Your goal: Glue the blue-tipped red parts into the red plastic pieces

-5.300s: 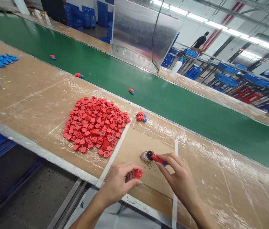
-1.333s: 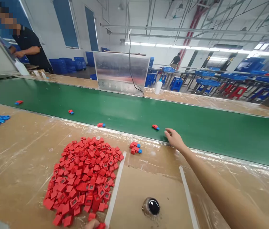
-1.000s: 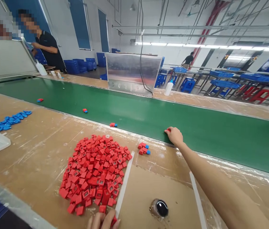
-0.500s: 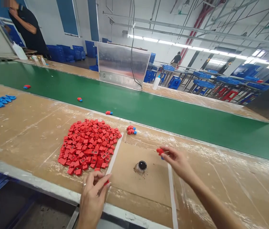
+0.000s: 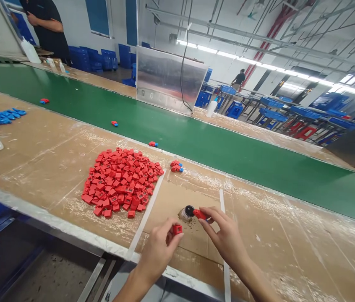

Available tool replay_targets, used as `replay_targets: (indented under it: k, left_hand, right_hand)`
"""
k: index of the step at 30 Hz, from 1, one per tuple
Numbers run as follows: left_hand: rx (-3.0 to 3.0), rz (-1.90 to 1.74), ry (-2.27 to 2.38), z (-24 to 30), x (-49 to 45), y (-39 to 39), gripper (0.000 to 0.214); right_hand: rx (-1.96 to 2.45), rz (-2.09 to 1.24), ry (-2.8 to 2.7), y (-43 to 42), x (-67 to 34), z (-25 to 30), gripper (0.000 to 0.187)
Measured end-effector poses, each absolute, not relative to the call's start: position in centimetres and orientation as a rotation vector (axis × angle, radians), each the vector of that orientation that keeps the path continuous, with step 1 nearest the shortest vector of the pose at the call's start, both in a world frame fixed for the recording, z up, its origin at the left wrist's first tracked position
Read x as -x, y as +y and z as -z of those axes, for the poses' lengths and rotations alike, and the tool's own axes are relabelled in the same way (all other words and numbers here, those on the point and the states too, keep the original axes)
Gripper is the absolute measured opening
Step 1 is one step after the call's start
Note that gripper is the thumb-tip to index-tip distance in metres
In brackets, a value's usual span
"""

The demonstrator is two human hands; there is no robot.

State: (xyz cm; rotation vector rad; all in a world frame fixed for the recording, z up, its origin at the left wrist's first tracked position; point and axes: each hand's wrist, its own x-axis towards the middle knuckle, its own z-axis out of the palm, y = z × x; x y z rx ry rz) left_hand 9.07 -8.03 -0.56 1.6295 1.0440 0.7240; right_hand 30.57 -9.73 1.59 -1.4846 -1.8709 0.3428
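Between thumb and fingers, my left hand (image 5: 161,245) pinches a small red plastic block (image 5: 177,229), its square socket facing the camera. My right hand (image 5: 223,230) grips a red and blue plastic piece (image 5: 200,214), mostly red, whose tip is at the rim of a small dark-mouthed jar (image 5: 189,211). Whether the tip touches the jar I cannot tell. Dark specks surround the jar on a cardboard sheet (image 5: 171,197) taped to the table. Left of the sheet lies a big heap of red blocks (image 5: 121,180).
Red and blue pieces (image 5: 176,166) lie beyond the sheet, and several more rest on or beside the green conveyor belt (image 5: 240,140). Blue parts (image 5: 1,118) are piled at far left. A metal panel (image 5: 169,79) and a white bottle (image 5: 211,108) stand across the belt. A person (image 5: 47,29) stands at back left.
My left hand has moved right from the heap's edge, carrying a red block. My right hand has brought its red and blue piece left and down to the jar. The view has shifted slightly.
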Motion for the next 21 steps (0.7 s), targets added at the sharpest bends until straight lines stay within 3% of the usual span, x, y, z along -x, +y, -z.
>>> replay_targets:
  k: [9, 21]
  left_hand:
    - [-1.381, -0.786, 1.031, 2.5, -9.0, -8.1, 0.031]
    - [-1.306, -0.764, 0.933, 1.7, -8.1, -8.3, 0.022]
  right_hand:
    - [1.461, -0.269, -2.009, -9.7, -30.3, -1.8, 0.02]
    - [1.447, -0.213, -2.041, -9.7, -30.1, -1.9, 0.02]
